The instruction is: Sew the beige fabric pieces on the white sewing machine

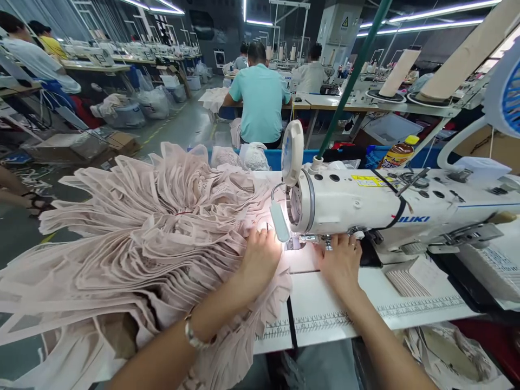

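Observation:
A white sewing machine (pixel 345 200) stands on the table, its small lamp lighting the needle area. My left hand (pixel 262 254) lies left of the needle on pale pink fabric, fingers bent; what its fingertips grip is too small to tell. My right hand (pixel 341 260) rests under the machine arm, right of the presser foot, its fingertips partly hidden by the machine. A big heap of gathered pale pink garments (pixel 182 216) fills the left side and hangs over the table's front edge.
A measuring tape (pixel 390 311) runs along the table's front edge. Folded pink strips (pixel 408 281) lie at the right. Behind the machine are a bottle (pixel 398 154), thread cones (pixel 400 73) and a green pole (pixel 353 76). A person in a turquoise shirt (pixel 262 103) sits ahead.

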Tool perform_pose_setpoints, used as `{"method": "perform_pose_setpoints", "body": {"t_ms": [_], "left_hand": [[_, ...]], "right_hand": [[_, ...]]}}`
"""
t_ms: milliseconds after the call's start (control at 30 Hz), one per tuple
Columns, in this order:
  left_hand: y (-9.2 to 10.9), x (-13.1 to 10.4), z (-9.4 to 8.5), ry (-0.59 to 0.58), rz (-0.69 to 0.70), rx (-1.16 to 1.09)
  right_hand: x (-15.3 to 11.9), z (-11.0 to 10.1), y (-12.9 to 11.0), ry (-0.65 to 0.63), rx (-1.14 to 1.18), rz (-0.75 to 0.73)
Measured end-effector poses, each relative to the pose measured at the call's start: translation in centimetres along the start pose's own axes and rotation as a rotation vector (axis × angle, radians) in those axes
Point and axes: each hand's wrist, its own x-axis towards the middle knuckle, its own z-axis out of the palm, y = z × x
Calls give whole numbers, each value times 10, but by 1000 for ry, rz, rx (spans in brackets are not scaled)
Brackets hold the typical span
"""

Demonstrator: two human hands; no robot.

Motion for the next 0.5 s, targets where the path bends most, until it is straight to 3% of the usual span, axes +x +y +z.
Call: {"method": "perform_pose_setpoints", "body": {"t_ms": [67, 167, 267, 367, 500], "left_hand": [[7, -21, -8, 22, 13, 26], [13, -47, -10, 67, 49, 40], [12, -63, -2, 100, 51, 27], [10, -69, 9, 93, 6, 9], [16, -74, 12, -1, -31, -47]], "right_hand": [[2, 2, 5, -19, -13, 77], [8, 14, 10, -44, 61, 34], [11, 25, 13, -16, 203, -80], [3, 23, 8, -14, 314, -192], [-14, 10, -14, -110, 516, -508]]}}
